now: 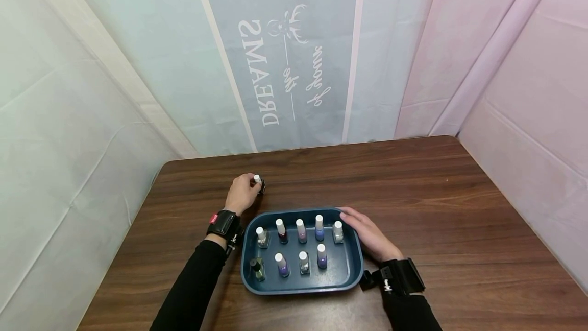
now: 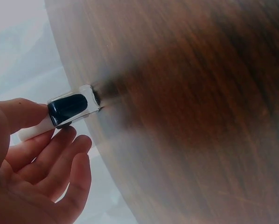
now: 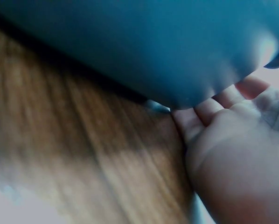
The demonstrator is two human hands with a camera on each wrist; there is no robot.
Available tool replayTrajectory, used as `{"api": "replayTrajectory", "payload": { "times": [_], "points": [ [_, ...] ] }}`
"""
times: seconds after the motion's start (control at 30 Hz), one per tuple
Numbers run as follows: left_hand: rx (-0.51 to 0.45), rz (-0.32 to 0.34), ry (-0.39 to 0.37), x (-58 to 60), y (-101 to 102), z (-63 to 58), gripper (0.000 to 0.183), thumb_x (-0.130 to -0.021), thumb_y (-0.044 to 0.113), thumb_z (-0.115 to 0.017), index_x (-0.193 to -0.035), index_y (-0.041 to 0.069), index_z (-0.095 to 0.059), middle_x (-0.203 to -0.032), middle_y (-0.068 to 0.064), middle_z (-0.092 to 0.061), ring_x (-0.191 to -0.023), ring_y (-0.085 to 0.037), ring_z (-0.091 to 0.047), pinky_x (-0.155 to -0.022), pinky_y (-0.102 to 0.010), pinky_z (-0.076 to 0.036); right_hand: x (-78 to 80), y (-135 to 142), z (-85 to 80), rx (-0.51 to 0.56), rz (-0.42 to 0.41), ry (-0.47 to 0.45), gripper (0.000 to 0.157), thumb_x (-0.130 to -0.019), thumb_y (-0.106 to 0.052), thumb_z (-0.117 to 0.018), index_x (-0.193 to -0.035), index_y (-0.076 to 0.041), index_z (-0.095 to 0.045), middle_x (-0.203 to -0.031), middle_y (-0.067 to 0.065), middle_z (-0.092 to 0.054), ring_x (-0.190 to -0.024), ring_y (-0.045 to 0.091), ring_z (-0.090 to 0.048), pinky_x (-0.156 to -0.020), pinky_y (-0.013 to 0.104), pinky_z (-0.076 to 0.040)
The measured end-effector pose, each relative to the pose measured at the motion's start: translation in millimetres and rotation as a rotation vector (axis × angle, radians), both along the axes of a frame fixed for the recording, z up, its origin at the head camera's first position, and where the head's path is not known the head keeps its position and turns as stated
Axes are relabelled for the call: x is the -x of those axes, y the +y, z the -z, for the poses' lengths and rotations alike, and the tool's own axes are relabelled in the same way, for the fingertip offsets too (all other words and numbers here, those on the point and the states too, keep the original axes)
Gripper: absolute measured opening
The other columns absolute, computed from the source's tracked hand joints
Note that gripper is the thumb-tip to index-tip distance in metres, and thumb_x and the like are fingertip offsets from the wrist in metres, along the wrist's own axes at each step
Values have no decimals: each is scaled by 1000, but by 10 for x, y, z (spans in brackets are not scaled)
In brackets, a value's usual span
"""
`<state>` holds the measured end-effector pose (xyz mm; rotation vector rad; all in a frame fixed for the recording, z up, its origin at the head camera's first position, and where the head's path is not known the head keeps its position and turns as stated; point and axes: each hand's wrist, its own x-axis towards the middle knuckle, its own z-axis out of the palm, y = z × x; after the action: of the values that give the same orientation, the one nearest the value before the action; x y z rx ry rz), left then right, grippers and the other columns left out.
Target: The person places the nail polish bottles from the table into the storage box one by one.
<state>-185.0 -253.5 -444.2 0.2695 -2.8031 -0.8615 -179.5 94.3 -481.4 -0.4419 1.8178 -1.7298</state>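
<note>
My left hand (image 1: pixel 241 194) is beyond the tray's far left corner, pinching a nail polish bottle (image 2: pixel 69 108) by its white cap between thumb and fingers. The bottle is clear glass with dark blue-black polish inside. Its base is close to the tabletop; whether it touches cannot be told. A dark blue tray (image 1: pixel 303 284) holds several upright nail polish bottles in two rows, mostly white-capped, such as a purple one (image 1: pixel 282 265) and a dark red one (image 1: pixel 282 232). At the tray's far right corner, my right hand (image 1: pixel 369 234) holds the rim, fingers against the outer wall (image 3: pixel 144 51).
The tray stands near the front of a brown wood-grain table (image 1: pixel 441 208). One dark-capped greenish bottle (image 1: pixel 258 268) stands in its near left corner. Pale cloth curtains (image 1: pixel 294 55) with white lettering hang behind the table and at both sides.
</note>
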Motion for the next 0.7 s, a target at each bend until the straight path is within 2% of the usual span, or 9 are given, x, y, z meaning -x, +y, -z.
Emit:
{"api": "replayTrajectory", "payload": {
  "times": [0.2,0.5,0.7],
  "points": [
    [15,-5,-5,-3,7,-4,15,-94,17,-57,-99,7,-68,-94,-10,-68,-77,-20,-59,-67,-33,-46,0,2,9,-10,3,-9,57,-99,-46,-44,-142,-8,-44,-141,16,-48,-126,22,-49,-99,28,-45],
    [27,-13,0,-22,12,-16,15,-94,18,-57,-98,8,-68,-96,-10,-69,-80,-22,-61,-70,-35,-48,-2,0,5,-16,1,-14,57,-99,-46,-44,-142,-9,-44,-142,16,-48,-126,23,-49,-101,31,-44],
    [42,-11,4,-40,17,-38,16,-94,19,-57,-100,8,-68,-98,-10,-68,-79,-21,-60,-67,-34,-47,2,11,7,-6,-13,-6,58,-99,-45,-44,-142,-7,-43,-142,17,-48,-126,22,-49,-98,27,-44]
  ]
}}
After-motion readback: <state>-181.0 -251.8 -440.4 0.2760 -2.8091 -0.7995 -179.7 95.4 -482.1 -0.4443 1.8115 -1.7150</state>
